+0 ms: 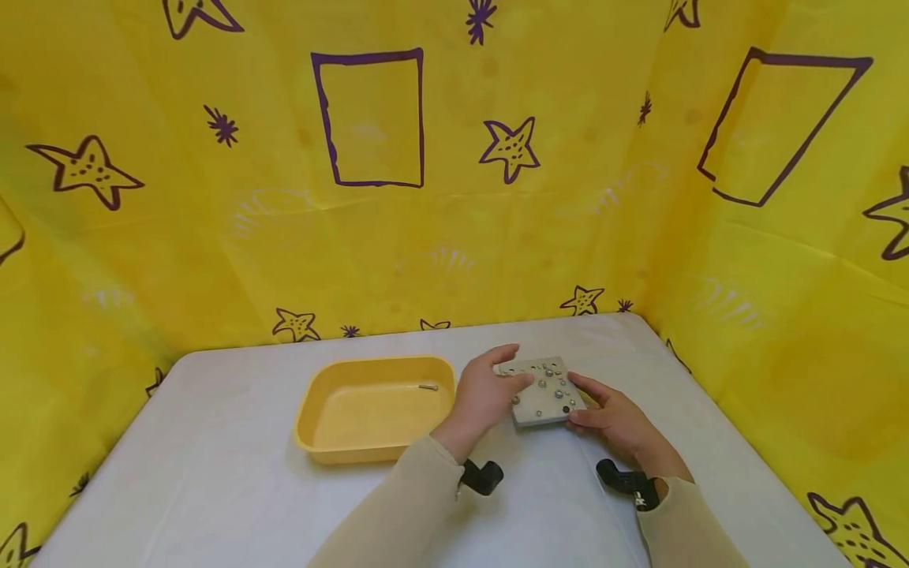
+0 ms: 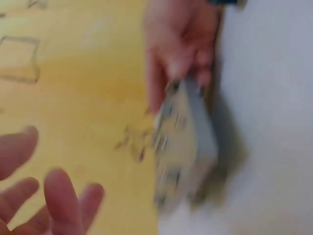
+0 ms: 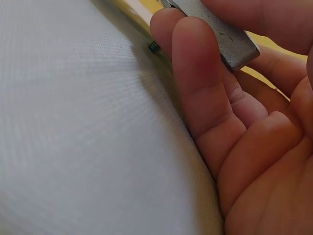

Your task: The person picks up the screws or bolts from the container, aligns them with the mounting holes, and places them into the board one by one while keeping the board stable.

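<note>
A light grey metal plate (image 1: 527, 412) studded with several screws and bolt heads is tilted up off the white table. My right hand (image 1: 625, 426) grips its right edge, thumb on the upper face and fingers beneath. In the right wrist view a plate corner (image 3: 237, 49) sits between thumb and fingers, and a threaded screw end (image 3: 154, 47) pokes out underneath. My left hand (image 1: 484, 394) reaches over the plate's left side in the head view. Its fingers (image 2: 61, 196) are spread and hold nothing, apart from the plate in the blurred left wrist view.
A yellow plastic tray (image 1: 355, 455) stands left of my left hand, with one small screw (image 1: 428, 387) lying inside. Yellow patterned cloth walls (image 1: 454, 221) enclose the white table (image 1: 213, 473) at the back and sides. Black camera mounts (image 1: 484, 478) sit at both wrists.
</note>
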Demonstrator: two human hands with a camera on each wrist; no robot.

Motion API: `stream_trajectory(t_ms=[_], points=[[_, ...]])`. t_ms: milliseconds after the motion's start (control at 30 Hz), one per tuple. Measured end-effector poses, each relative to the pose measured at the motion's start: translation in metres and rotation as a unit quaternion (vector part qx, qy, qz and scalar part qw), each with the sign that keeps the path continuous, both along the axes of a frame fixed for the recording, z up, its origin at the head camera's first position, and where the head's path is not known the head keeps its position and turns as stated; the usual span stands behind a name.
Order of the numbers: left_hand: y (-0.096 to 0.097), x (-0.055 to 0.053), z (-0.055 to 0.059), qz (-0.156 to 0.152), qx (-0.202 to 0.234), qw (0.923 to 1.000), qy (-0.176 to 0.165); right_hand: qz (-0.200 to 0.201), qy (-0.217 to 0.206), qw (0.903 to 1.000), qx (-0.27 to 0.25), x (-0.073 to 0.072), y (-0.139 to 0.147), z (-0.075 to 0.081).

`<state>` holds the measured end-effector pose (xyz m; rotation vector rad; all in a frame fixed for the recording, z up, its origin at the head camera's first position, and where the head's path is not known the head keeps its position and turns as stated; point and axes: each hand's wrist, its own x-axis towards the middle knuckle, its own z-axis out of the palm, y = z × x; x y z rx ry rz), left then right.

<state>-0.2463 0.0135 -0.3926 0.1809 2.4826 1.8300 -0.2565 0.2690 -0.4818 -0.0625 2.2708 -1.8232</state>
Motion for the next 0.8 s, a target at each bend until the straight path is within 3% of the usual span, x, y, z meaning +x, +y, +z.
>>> stream_trajectory(t_ms=[100, 200, 367, 600, 800], points=[[-0.035, 0.003, 0.005, 0.040, -0.037, 0.9985, 0.004, -0.002, 0.002, 0.9996, 0.027, 0.000, 0.000, 0.001], [-0.070, 0.002, 0.005, 0.074, -0.091, 0.9930, -0.013, 0.001, 0.006, 0.9991, 0.043, 0.001, 0.000, 0.003], [-0.111, -0.002, -0.002, 0.079, -0.167, 0.9813, -0.054, 0.004, 0.005, 0.9993, 0.036, 0.003, -0.001, 0.004], [-0.127, -0.010, -0.020, 0.022, -0.235, 0.9680, -0.086, 0.003, -0.004, 0.9999, 0.013, 0.003, 0.000, 0.002], [-0.124, -0.021, -0.034, 0.017, -0.265, 0.9601, -0.089, 0.007, -0.003, 1.0000, 0.006, 0.002, 0.000, 0.002]])
